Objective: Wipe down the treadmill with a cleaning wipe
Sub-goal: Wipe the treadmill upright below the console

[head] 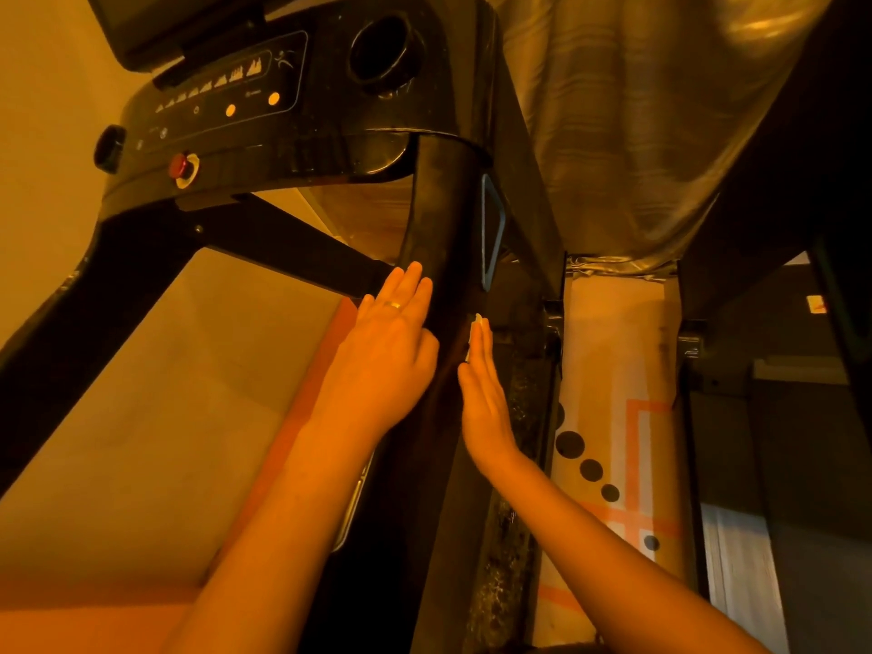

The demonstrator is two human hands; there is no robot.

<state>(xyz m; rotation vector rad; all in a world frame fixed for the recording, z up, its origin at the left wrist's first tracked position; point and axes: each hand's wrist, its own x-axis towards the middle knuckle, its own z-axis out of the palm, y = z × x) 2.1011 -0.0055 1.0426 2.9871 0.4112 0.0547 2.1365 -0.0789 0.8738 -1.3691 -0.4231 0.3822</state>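
Note:
The black treadmill fills the view, its console (292,101) at the top and its right handrail (443,238) running down the middle. My left hand (391,342) lies flat on the rail's left side, fingers together, a ring on one finger. My right hand (486,398) is pressed flat against the rail's right side. A thin white cleaning wipe (473,333) shows as a sliver between its fingers and the rail; most of the wipe is hidden under the palm.
The console carries a cup holder (382,51), a red stop button (181,166) and orange buttons. A crossbar (302,247) runs left of the rail. A shiny curtain (627,125) hangs at the right, above a patterned floor strip (613,417).

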